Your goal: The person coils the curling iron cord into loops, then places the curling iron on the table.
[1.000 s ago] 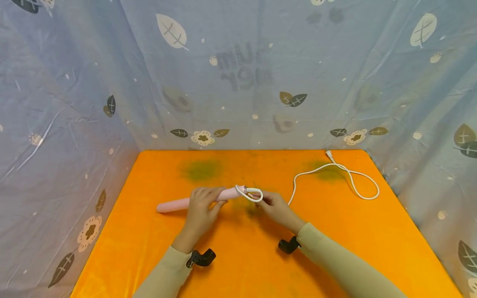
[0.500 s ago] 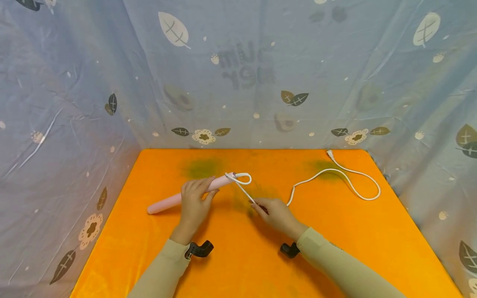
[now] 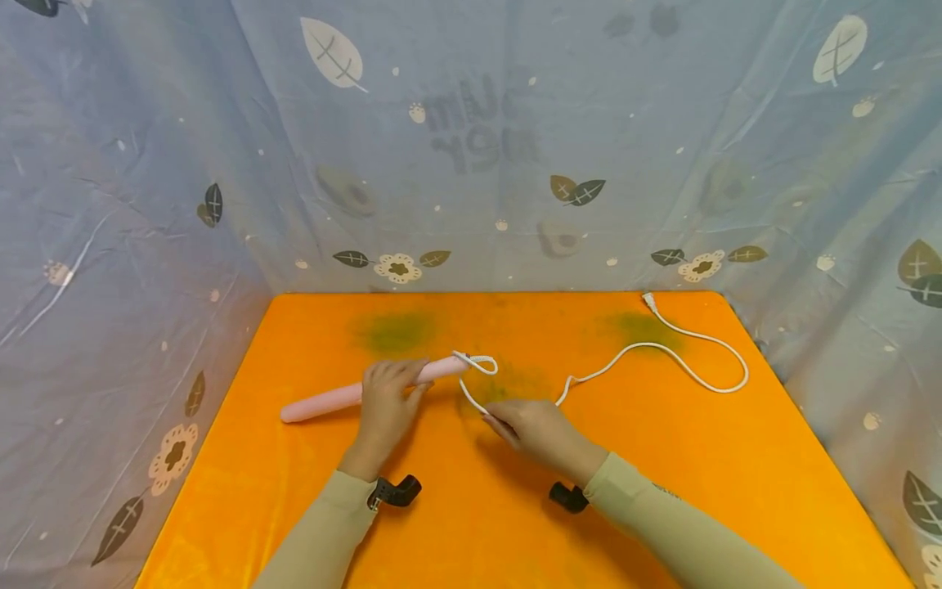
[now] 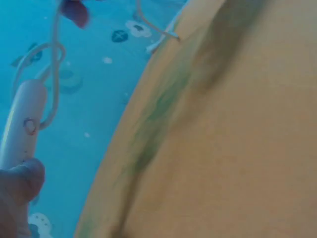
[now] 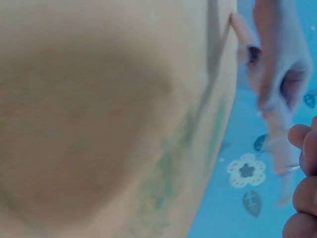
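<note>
One curtain [image 3: 110, 270]: pale blue, printed with leaves [image 3: 119, 532] and flowers [image 3: 175, 452], hanging at my left, across the back and round to my right.
Table [image 3: 221, 507]: orange, with green patches [image 3: 397, 331] towards the back and in the middle.
Wand [image 3: 324, 403]: pink, in my left hand, left of the table's middle, slanting up from its plain left end to its corded right end; I cannot tell whether that left end touches the table.
Left hand [image 3: 386, 409]: my fingers lie over the wand and my thumb [image 4: 25, 178] along its near side, gripping it; a ring-shaped mark [image 4: 30, 126] shows between my thumb and the corded end.
Left wrist: a black mount [image 3: 397, 492] sits at the end of my beige left sleeve [image 3: 312, 528].
Cord [image 4: 55, 64]: white, curling back from the wand's right end in a small loop, then down to my other hand.
Right hand [image 3: 540, 433]: pinching the cord, fingers curled, apart from the wand.
Right wrist: a second mount [image 3: 568, 497], beside my right sleeve [image 3: 684, 528].
Cord's far part: leaves my right hand, lies across the table and bends round in a wide curve.
Plug [image 3: 649, 301]: white, at the table's back edge, near its right corner.
</note>
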The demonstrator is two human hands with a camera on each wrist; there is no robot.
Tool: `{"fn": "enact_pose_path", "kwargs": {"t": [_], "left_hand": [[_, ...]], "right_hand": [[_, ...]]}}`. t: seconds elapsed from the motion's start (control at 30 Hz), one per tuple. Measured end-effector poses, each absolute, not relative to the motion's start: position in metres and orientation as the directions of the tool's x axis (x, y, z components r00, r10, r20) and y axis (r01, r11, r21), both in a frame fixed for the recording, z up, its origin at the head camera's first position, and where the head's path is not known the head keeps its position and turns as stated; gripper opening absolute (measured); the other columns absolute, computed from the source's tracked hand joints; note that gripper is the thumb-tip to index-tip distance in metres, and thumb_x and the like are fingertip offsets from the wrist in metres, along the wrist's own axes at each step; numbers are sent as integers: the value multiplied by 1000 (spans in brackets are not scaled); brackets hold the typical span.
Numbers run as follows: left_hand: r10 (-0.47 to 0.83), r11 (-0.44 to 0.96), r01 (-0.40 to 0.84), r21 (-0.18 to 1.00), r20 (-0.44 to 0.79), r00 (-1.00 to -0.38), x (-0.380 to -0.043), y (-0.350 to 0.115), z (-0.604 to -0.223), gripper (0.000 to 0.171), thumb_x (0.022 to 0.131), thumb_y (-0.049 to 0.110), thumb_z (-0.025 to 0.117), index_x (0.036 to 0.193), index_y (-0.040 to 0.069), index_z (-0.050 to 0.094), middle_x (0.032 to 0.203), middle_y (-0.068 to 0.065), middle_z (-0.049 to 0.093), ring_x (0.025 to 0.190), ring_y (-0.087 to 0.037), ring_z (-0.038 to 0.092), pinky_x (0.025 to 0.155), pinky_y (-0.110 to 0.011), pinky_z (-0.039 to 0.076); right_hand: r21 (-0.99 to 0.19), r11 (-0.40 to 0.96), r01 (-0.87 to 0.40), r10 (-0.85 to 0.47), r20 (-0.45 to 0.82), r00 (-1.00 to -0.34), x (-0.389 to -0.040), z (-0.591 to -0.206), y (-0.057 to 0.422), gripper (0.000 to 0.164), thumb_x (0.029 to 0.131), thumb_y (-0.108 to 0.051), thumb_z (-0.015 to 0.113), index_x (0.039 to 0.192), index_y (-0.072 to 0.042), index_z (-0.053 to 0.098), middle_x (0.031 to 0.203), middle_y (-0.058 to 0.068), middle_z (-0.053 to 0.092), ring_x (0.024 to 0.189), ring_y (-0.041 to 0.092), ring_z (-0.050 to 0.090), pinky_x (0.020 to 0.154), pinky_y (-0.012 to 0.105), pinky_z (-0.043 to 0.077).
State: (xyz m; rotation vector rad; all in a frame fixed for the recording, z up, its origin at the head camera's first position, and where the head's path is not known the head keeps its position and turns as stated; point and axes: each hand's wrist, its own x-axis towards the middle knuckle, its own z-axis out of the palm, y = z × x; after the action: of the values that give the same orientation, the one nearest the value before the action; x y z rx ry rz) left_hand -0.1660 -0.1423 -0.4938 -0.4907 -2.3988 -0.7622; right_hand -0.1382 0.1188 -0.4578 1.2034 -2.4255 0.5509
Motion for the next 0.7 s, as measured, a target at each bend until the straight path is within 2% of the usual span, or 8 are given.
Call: {"fn": "enact_pose_path", "kwargs": {"t": [0.13, 0.23, 0.43, 0.57, 0.7], "left_hand": [[325, 799, 503, 329, 467, -822, -162, -142, -506, 39, 83, 24, 78, 120, 15, 70, 107, -4, 70, 100, -28, 59, 97, -48, 35], [431, 787, 548, 284, 384, -817, -156, -140, -513, 37, 86, 29, 75, 121, 17, 70, 108, -2, 69, 101, -26, 59, 97, -46, 36], [478, 745, 616, 256, 439, -761, -148, -138, -516, 36, 84, 30, 76, 118, 18, 71, 107, 0, 69, 97, -22, 59, 95, -44, 38], [500, 726, 640, 249, 447, -742, -145, -141, -512, 36, 85, 28, 76, 118, 16, 71, 108, -1, 70, 96, -23, 59, 95, -44, 38], [523, 721, 654, 229, 438, -731, -142, -145, -513, 36, 85, 28, 75, 118, 16, 71, 108, 0, 70, 97, -23, 59, 96, -44, 37]], "right_hand": [[-97, 563, -821, -675, 520, -524, -139, -448, 116, 6, 90, -20, 70, 91, -15, 67, 69, -6, 60, 54, 6, 51, 46, 24, 43], [-43, 581, -813, -682, 520, -515, -142, -441, 116, 8, 88, -21, 72, 92, -15, 67, 71, -6, 61, 52, 8, 53, 44, 25, 42], [37, 630, -776, -677, 516, -525, -151, -419, 121, 11, 87, -25, 73, 85, -19, 65, 66, -8, 54, 50, 9, 50, 40, 26, 39], [32, 627, -779, -676, 519, -523, -159, -402, 126, 7, 92, -26, 68, 91, -18, 66, 71, -8, 57, 54, 9, 52, 43, 27, 41], [-9, 614, -789, -675, 513, -531, -165, -390, 129, 12, 96, -27, 61, 98, -17, 67, 75, -7, 59, 55, 8, 52, 43, 25, 40]]}}
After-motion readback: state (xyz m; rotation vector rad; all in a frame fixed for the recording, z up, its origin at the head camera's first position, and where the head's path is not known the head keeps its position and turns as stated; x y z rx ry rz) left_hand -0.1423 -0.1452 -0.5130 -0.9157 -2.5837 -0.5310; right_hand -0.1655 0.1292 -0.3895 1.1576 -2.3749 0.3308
